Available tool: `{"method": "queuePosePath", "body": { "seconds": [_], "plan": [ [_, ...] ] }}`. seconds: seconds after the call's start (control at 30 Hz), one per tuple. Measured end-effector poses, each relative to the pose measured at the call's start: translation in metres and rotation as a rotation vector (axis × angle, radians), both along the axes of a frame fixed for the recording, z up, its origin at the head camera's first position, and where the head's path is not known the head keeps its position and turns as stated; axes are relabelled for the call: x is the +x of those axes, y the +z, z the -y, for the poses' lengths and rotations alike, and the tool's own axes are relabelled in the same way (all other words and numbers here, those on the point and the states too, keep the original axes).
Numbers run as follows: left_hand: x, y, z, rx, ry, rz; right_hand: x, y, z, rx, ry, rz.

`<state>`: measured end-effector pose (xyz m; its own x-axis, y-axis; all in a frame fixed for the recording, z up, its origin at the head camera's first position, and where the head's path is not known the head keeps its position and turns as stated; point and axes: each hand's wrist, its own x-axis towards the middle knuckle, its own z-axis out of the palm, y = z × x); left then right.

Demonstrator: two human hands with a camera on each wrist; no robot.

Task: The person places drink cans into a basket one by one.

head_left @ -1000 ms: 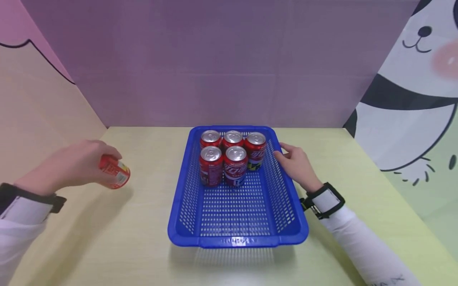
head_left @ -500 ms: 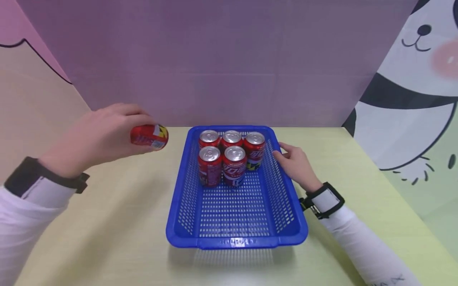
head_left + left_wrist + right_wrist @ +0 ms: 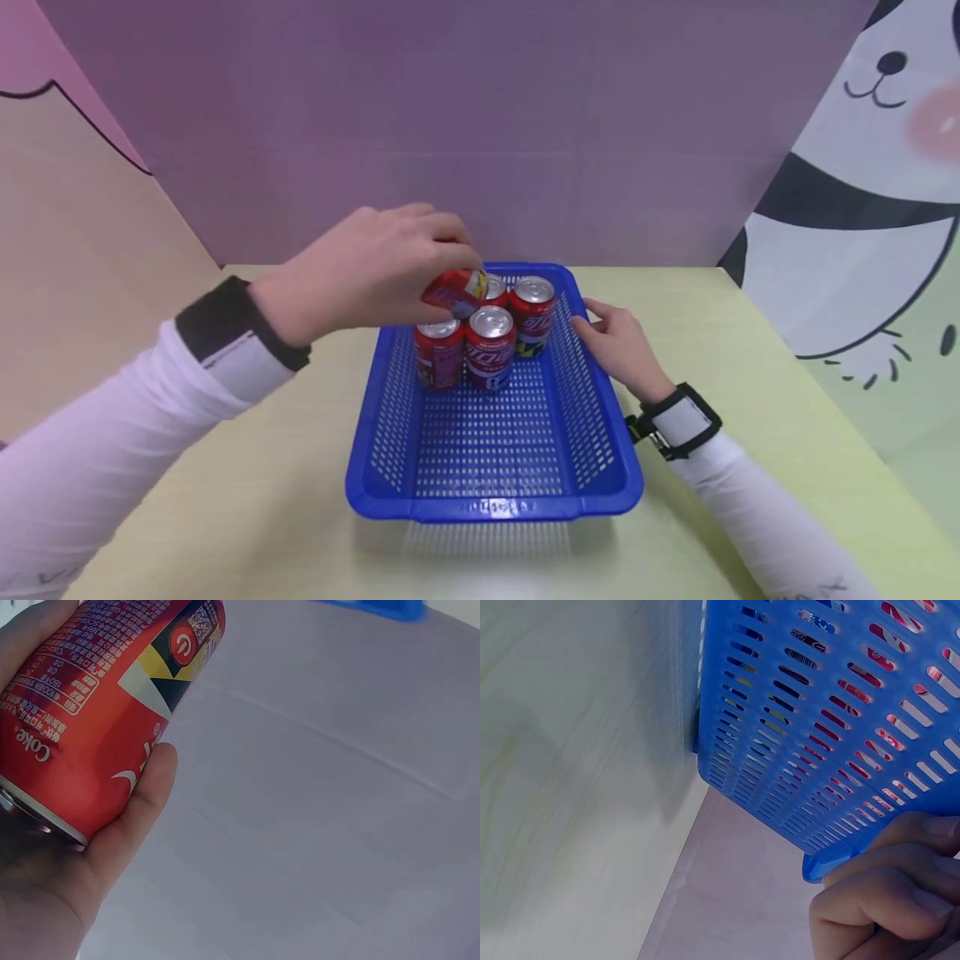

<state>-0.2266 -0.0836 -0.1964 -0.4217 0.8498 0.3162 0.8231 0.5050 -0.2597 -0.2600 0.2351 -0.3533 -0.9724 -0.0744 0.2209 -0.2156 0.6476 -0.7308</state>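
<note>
My left hand (image 3: 382,267) holds a red Coke can (image 3: 456,292) tilted over the far left part of a blue plastic basket (image 3: 495,508). In the left wrist view, the fingers and thumb wrap round the can (image 3: 97,712), its printed side showing. Several red cans stand upright in the far half of the basket, among them a front can (image 3: 491,350) and a right-hand can (image 3: 532,317). The left hand and its can partly cover those at the back left. My right hand (image 3: 622,346) grips the basket's right rim, thumb over the top and fingers curled outside.
The basket stands on a pale wooden table (image 3: 750,417). Behind it rises a purple wall panel (image 3: 480,142), and a panda picture (image 3: 847,267) covers the right wall. The basket's perforated side (image 3: 802,735) shows red cans through its slots.
My left hand has carried the can from the left side of the table up and rightwards over the basket. The right hand and the basket have stayed almost in place.
</note>
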Motion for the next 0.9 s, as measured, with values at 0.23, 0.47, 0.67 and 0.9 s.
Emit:
{"method": "queuePosePath", "body": {
  "seconds": [0.23, 0.47, 0.67, 0.9],
  "plan": [
    [-0.007, -0.017, -0.046, -0.111, -0.048, 0.024, -0.001, -0.002, 0.004, -0.007, 0.025, -0.016],
    [-0.013, -0.04, -0.074, -0.152, -0.133, 0.047, -0.002, -0.005, 0.008, -0.044, 0.064, -0.019],
    [-0.02, -0.057, -0.095, -0.2, -0.133, 0.106, -0.001, -0.003, 0.01, -0.009, 0.017, -0.033],
    [-0.03, -0.073, -0.106, -0.26, -0.128, 0.115, -0.003, -0.004, 0.009, 0.005, 0.004, -0.043]
  ]
}}
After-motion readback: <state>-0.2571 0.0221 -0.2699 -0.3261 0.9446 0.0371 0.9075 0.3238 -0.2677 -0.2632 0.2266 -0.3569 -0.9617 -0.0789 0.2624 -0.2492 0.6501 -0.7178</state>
